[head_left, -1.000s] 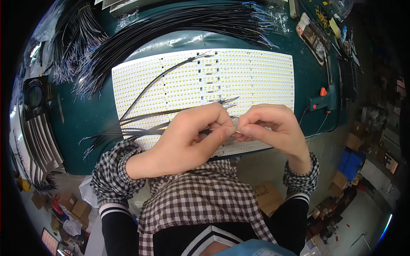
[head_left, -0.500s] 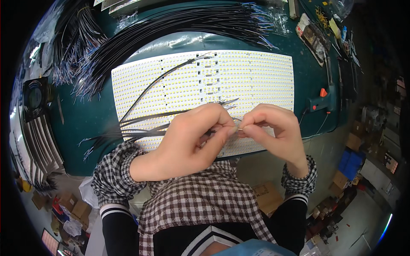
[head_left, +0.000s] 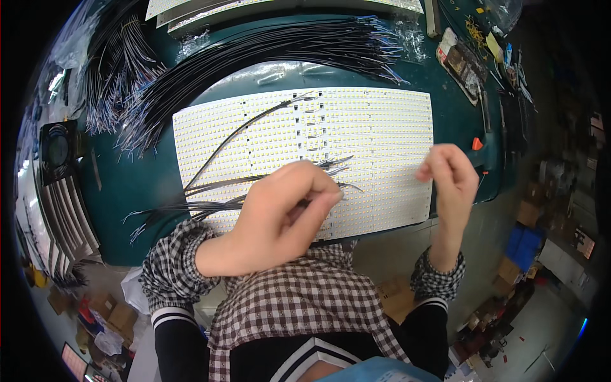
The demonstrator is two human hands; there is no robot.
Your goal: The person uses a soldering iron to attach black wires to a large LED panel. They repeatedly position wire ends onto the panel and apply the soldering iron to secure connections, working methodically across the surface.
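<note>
Left hand [head_left: 280, 216] pinches black wires [head_left: 210, 204] over the LED panel [head_left: 382, 127]; right hand [head_left: 449, 178] loosely curled, empty.

Far to your right, past the edge of the green surface [head_left: 146, 184], blue boxes [head_left: 523, 245] stand on the floor, with a brown cardboard box [head_left: 528, 213] just above them. Below your checked shirt another flat brown carton [head_left: 398, 299] lies on the floor. At your lower left, small brown cartons [head_left: 111, 315] sit near a white bag [head_left: 133, 290]. At the bottom left edge a small lit screen [head_left: 73, 363] glows pinkish.
</note>
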